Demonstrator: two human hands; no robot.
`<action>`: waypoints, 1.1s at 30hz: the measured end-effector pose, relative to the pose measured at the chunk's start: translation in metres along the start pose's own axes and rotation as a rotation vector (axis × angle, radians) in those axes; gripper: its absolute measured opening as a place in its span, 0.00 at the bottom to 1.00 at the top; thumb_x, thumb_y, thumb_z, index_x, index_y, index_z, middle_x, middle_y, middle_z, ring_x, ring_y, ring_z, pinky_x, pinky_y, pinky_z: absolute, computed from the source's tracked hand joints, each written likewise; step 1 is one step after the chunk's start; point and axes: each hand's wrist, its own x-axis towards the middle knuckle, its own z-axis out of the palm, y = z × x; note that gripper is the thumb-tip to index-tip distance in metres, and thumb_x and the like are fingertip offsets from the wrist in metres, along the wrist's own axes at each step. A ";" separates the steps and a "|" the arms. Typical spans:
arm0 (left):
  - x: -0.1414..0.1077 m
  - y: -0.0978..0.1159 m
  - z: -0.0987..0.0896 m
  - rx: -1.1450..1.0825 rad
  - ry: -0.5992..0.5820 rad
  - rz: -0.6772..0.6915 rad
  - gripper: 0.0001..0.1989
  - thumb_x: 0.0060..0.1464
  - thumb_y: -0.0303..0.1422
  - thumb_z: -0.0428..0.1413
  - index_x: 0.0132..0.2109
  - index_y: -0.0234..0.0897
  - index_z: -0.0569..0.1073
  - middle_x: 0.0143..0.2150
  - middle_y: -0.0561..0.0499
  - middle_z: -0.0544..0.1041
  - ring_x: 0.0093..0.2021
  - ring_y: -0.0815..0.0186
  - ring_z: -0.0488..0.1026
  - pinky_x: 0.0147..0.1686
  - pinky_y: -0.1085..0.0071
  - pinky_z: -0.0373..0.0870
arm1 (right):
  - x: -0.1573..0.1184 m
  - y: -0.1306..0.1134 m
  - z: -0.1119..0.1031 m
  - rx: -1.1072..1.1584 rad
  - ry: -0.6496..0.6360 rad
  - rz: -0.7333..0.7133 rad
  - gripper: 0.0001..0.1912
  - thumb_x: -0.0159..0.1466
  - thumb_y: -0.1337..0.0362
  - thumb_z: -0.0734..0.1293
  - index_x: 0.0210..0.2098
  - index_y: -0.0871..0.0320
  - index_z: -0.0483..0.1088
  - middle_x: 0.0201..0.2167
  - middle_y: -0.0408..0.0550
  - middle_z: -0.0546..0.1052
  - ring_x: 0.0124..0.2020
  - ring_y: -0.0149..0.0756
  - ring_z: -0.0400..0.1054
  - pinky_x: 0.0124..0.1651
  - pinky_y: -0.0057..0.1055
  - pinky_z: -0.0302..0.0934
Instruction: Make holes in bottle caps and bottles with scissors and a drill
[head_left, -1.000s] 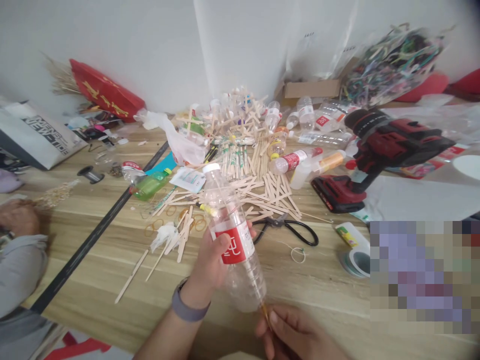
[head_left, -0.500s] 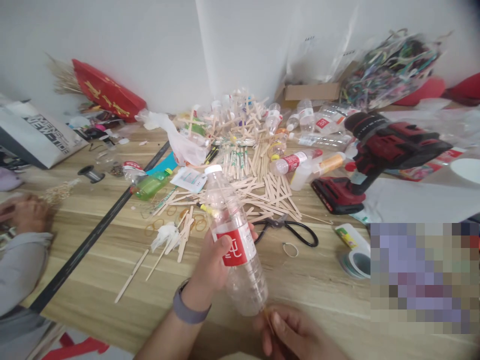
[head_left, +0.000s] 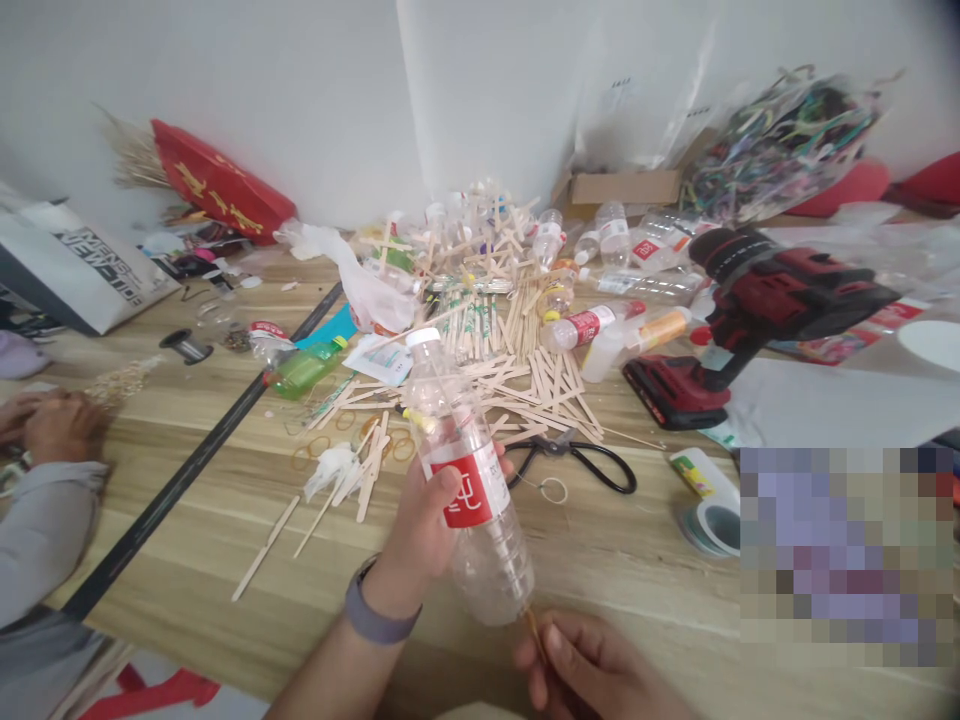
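- Two hands engage one clear plastic bottle [head_left: 470, 493]. It is tilted above the worktop [head_left: 637, 610], white cap pointing away from the wearer.
- Left hand [head_left: 435, 515]: wrapped firmly around the bottle at its red label, thumb on the near face.
- Right hand [head_left: 551, 650]: fingertips pinched together on a thin brown strand [head_left: 533, 630] at the bottle's base. Whether the strand enters the base cannot be told.
- Change: the pale ring [head_left: 554, 502] has shifted left across the worktop in the last second. It now lies near the bottle, just below the black-handled shears [head_left: 558, 446].
- No change: bottle position and both grips are nearly as before.
- Meaning: the ring's travel suggests a pull on its fine thread, probably linked to the work at the bottle. Handling appears to be in progress, with the bottle steadied.
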 end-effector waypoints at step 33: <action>0.000 -0.005 -0.003 -0.069 -0.033 0.007 0.30 0.44 0.48 0.66 0.53 0.39 0.75 0.45 0.43 0.82 0.41 0.52 0.80 0.38 0.61 0.75 | 0.003 0.001 -0.002 0.016 0.008 -0.028 0.35 0.46 0.34 0.73 0.31 0.57 0.61 0.23 0.37 0.66 0.16 0.19 0.48 0.20 0.23 0.39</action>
